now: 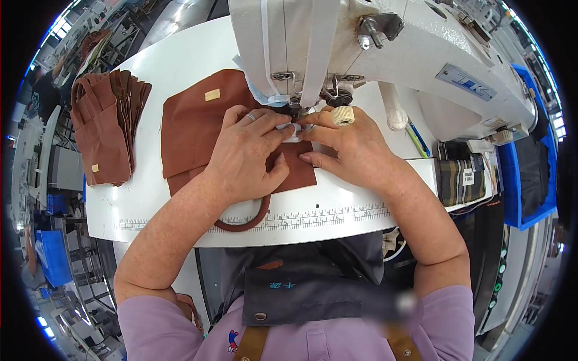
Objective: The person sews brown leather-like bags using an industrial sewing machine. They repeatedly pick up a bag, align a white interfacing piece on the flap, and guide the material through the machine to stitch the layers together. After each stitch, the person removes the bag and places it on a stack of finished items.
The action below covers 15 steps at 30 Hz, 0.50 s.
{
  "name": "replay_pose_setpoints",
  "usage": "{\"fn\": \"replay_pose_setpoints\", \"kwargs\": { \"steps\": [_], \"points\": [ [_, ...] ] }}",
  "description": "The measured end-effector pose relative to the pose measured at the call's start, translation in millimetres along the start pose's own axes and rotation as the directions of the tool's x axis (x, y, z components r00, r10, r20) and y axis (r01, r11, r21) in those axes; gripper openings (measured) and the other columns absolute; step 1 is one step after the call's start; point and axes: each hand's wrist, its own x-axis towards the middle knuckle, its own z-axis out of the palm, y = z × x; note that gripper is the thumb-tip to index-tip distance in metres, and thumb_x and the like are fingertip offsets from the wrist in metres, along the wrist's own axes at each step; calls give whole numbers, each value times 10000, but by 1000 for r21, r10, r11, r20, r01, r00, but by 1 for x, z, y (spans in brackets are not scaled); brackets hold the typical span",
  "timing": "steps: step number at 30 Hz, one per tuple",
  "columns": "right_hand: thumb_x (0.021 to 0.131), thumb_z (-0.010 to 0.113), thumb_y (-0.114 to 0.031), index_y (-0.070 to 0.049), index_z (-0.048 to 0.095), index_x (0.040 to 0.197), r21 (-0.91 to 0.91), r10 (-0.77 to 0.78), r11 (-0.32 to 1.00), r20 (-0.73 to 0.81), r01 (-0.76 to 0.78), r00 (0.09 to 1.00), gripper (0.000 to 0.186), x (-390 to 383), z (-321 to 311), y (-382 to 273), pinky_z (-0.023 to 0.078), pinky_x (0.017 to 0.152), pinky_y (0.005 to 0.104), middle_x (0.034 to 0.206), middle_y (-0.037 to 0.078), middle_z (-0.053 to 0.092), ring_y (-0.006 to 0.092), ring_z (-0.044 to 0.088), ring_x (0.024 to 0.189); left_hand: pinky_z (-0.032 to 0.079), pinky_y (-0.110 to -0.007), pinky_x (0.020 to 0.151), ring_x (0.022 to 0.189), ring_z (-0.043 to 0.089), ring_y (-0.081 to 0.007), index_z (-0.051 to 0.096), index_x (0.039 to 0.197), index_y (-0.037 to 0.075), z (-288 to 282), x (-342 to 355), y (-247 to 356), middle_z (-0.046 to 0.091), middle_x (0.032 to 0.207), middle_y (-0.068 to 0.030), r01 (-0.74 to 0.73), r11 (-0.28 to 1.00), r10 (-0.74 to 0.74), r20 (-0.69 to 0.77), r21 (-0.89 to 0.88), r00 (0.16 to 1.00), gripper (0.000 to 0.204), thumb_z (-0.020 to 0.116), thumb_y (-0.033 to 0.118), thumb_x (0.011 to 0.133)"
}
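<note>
A brown leather-like bag piece (189,135) lies under the head of a white sewing machine (289,36), with a small pale-yellow label and a brown loop handle (260,213) hanging toward me. At the needle, a small white piece (293,133) sits on the brown material. My left hand (244,156), a ring on one finger, rests over the bag piece, its fingertips closed on the white piece and its thumb lower down. From the other side, my right hand (352,144) brings its fingertips to the same white piece, thumb on the brown edge. Fingers and machine partly hide the needle.
A stack of brown bag pieces (99,132) lies at the table's left. Pens (418,139) and a plaid pouch (460,183) are at the right, beyond them a blue bin (512,198) with dark material. A printed ruler (301,221) runs along the table's front edge.
</note>
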Motion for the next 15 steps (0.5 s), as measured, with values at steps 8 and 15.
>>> {"fn": "replay_pose_setpoints", "kwargs": {
  "steps": [8,15],
  "points": [
    [808,810,-309,-100,776,1038,-21,65,998,4,-65,998,312,4,5,7,496,837,399,923,94,613,259,571,964,340,-412,1044,1103,626,-238,748,1052,69,2,11,-17,713,1086,-53,-1,1000,1,-15,3,1000,343,659,130,726],
    [831,798,-322,-88,772,1071,10,94,996,42,-94,995,337,4,3,6,522,907,406,1037,97,588,278,551,1064,418,-410,939,947,653,-302,729,1015,33,-8,27,-4,714,920,-150,177,972,-187,51,152,981,345,686,139,690]
  ]
}}
